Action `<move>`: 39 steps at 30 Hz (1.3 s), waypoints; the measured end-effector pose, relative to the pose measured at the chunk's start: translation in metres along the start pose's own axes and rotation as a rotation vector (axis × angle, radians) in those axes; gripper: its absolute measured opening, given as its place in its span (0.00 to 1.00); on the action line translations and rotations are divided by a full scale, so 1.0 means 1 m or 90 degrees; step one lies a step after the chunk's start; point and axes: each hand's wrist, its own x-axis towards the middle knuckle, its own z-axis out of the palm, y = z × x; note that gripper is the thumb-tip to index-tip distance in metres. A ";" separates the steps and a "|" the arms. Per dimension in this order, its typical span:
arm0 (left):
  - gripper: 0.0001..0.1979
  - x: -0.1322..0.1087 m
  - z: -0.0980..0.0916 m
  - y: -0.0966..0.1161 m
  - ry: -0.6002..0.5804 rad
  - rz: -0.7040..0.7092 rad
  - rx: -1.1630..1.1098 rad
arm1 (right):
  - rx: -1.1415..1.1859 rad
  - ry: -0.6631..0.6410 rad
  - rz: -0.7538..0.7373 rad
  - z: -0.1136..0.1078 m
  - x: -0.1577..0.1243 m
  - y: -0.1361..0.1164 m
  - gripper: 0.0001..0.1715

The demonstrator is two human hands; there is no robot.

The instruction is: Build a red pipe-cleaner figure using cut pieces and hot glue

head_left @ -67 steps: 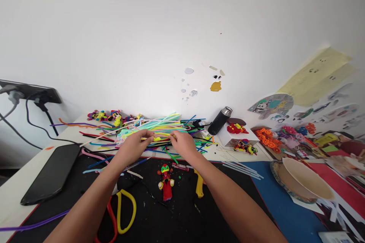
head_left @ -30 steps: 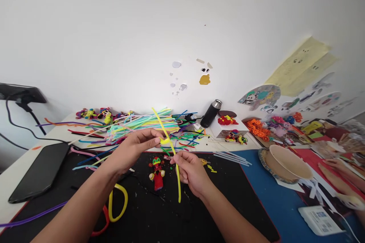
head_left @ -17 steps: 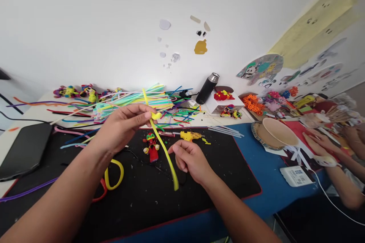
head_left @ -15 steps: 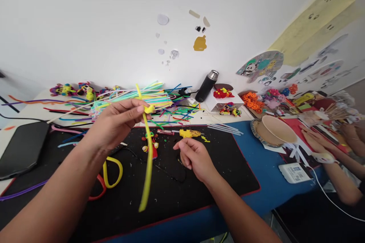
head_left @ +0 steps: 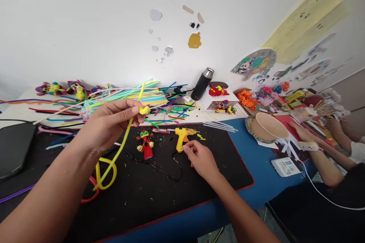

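Between thumb and fingers, my left hand (head_left: 114, 123) pinches a yellow pipe cleaner (head_left: 122, 145) with a small yellow knot at the fingertips; its long tail hangs down over the scissors. My right hand (head_left: 201, 159) has curled fingers beside the handle of a yellow glue gun (head_left: 180, 138), thumb near the forefinger. Whether it touches the handle or holds anything small is unclear. A small red figure with a green-trimmed head (head_left: 146, 146) lies on the black mat (head_left: 159, 205), between my hands. Scissors with yellow and red handles (head_left: 114, 174) lie below my left forearm.
Bundled pastel pipe cleaners (head_left: 97, 102) lie behind my left hand. A black bottle (head_left: 202, 84) stands by a white box (head_left: 219, 102). Clear glue sticks (head_left: 219, 127) lie at the mat's back edge. At right are a bowl (head_left: 272, 126) and another person's hands and arms.
The pipe cleaner's tail has swung left and toward me. The glue gun now points right, its handle toward my right hand. The view has shifted slightly, and the red figure shows more fully.
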 end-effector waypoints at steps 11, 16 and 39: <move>0.19 -0.007 0.000 0.009 -0.052 0.043 0.040 | -0.327 -0.010 0.001 0.017 0.023 -0.029 0.29; 0.19 -0.010 -0.003 0.011 -0.080 0.051 0.088 | -0.361 0.013 0.039 0.027 0.026 -0.035 0.28; 0.19 -0.012 0.020 -0.014 -0.169 -0.076 0.183 | 0.422 0.120 -0.073 0.030 0.008 -0.038 0.21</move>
